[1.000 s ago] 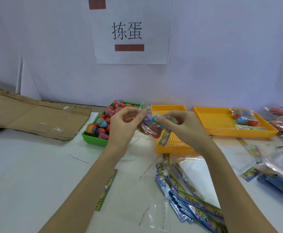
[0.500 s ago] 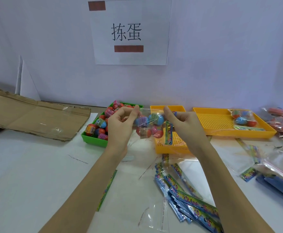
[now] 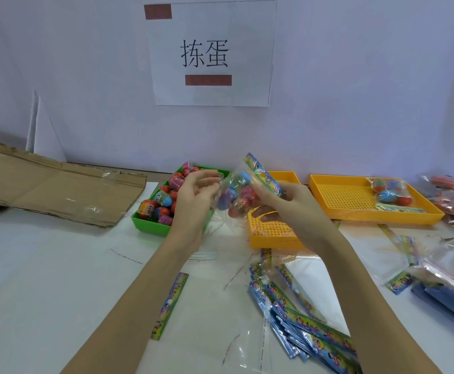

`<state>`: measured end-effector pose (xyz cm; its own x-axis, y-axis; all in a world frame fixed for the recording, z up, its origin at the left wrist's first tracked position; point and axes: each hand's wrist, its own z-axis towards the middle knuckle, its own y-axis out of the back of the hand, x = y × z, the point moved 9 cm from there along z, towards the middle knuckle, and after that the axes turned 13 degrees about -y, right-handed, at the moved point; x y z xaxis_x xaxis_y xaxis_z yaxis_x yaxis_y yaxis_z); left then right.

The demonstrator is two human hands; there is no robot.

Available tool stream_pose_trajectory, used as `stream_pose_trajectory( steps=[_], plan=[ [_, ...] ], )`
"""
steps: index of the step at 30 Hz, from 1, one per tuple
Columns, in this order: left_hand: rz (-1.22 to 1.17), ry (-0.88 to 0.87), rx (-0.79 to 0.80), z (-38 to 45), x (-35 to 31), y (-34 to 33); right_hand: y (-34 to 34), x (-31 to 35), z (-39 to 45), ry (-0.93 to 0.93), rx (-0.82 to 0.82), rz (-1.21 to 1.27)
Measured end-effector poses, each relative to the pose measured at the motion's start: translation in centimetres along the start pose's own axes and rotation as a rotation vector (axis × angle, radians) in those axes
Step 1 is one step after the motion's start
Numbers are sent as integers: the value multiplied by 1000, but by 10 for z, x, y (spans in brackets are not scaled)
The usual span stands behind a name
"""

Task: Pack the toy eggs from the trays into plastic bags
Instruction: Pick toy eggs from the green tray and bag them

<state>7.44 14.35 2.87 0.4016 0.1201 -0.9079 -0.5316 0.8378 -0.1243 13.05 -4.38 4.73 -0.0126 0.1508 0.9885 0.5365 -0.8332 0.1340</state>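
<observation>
Table white, wall sign behind; cardboard apparently flattened.

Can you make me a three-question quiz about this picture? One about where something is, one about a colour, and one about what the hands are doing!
1. Where does the finished bag of eggs lie?
A. In the far right yellow tray
B. On the cardboard
C. In the green tray

2. What colour is the tray that holds the loose toy eggs?
A. Yellow
B. Green
C. Blue

3. What is the right hand doing?
A. Resting flat on the table
B. Reaching into the green tray
C. Holding a clear bag with eggs inside

Answers: 1 A, the filled bag sits at that tray's back right corner. 2 B, the loose eggs are piled in the green one. 3 C, its fingers curl round the bag, held above the table, while the left hand is at the bag's other side.
</observation>
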Motion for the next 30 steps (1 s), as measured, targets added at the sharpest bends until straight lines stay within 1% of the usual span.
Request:
stream_pose_trajectory(
  steps=[3, 5, 9, 11, 12, 14, 16, 17, 19, 20, 21, 24, 26, 30],
  plan=[
    [-89, 100, 177, -6, 0, -18, -2, -1, 0, -2, 29, -55],
    [-117, 147, 225, -12, 1, -25, -2, -2, -1, 5, 29, -88],
    [-198, 189, 189, -12, 3, -21, 7, 0, 0, 63, -95, -121],
    [-224, 197, 172, -11, 3, -21, 10, 2, 1, 86, -179, -93],
    [-239, 202, 140, -11, 6, -19, 10, 2, 1, 88, -196, -57],
    [-317, 216, 41, -10, 9, -15, 2, 1, 3, 57, -128, 0],
    [-413, 236, -44, -10, 12, -12, -9, -3, 4, -6, -29, -25],
    [-452, 257, -71, -11, 13, -11, -12, -5, 4, -12, -13, -50],
    [-491, 289, -60, -11, 13, -14, -8, -3, 3, 23, -61, -77],
    [-478, 280, -35, -11, 11, -16, -5, -1, 2, 43, -93, -82],
    [-410, 253, -10, -11, 7, -15, -1, 1, 1, 58, -110, -96],
    [-91, 100, 68, -5, -4, -7, 4, 3, -2, 71, -79, -148],
    [-65, 74, 82, -6, -6, -6, 5, 3, -3, 67, -59, -157],
    [-47, 40, 41, -6, -8, -1, 8, 3, -3, 60, -84, -85]
  ],
)
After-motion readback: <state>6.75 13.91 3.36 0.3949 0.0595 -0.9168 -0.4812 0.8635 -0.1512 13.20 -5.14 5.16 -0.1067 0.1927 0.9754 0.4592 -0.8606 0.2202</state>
